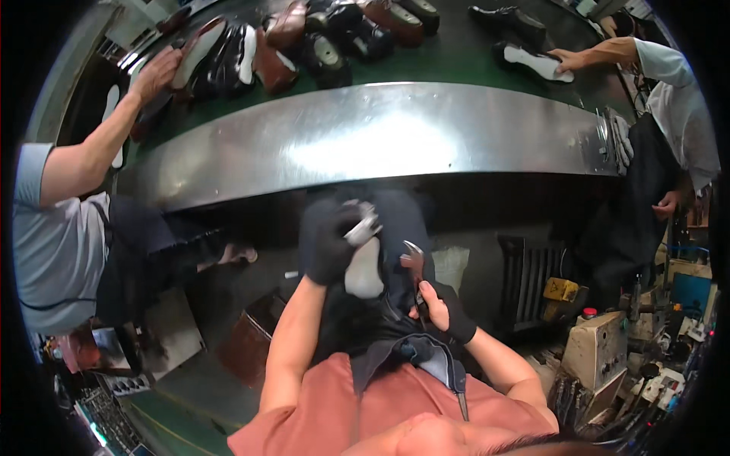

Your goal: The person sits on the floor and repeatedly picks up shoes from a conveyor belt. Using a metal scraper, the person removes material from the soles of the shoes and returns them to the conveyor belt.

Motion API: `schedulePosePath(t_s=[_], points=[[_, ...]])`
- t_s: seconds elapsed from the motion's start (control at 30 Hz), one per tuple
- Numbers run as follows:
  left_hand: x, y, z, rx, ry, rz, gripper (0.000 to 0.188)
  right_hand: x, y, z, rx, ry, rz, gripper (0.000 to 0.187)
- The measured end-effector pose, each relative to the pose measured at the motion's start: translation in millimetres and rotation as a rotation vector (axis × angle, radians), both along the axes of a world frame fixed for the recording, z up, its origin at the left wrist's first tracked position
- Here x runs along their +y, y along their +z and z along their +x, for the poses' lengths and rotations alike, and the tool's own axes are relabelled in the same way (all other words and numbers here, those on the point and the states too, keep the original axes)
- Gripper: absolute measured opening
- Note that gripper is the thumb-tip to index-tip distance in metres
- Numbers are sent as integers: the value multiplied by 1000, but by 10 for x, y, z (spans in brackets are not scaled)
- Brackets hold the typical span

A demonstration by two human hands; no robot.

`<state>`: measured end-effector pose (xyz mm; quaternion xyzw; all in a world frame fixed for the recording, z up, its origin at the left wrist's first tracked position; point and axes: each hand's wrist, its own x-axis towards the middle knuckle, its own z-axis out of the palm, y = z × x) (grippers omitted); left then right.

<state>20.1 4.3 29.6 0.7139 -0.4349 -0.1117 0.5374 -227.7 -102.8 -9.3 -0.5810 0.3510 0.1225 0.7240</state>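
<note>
My left hand, in a dark glove with pale wrapping at the fingers, is closed on a shoe over my lap. Its white underside faces up. The hand is smeared by motion, and the shoe's dark upper blends into the glove and my dark clothing. To the right, my right hand wears a dark glove that leaves the thumb bare. Its fingers wrap round the handle of a hammer, whose curved metal head points up and away from me. Hammer and shoe are apart.
A metal-edged bench spans the far side, bearing several black and brown shoes. Co-workers' hands touch shoes there, one at left, one at right. A brown box stands at left; a machine and tools crowd the right.
</note>
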Motion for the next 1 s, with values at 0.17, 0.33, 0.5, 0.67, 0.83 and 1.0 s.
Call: schedulePosePath(t_s=[0.17,0.33,0.5,0.67,0.83,1.0], points=[[-207,-377,29,899,-110,-137,39,191,438,291,-207,155,-40,49],[-216,-281,-79,495,-184,-226,58,82,329,417,-219,-4,413,48],[-186,-476,-210,623,-172,-147,63,-273,735,520,-3,160,356,47],[-234,-366,-208,606,-97,-239,58,-81,697,560,70,237,57,42],[-322,-569,-172,644,3,-145,49,598,-543,611,-238,-66,-643,34],[-115,-552,-31,617,-45,-232,48,378,-121,590,-138,146,-291,39]])
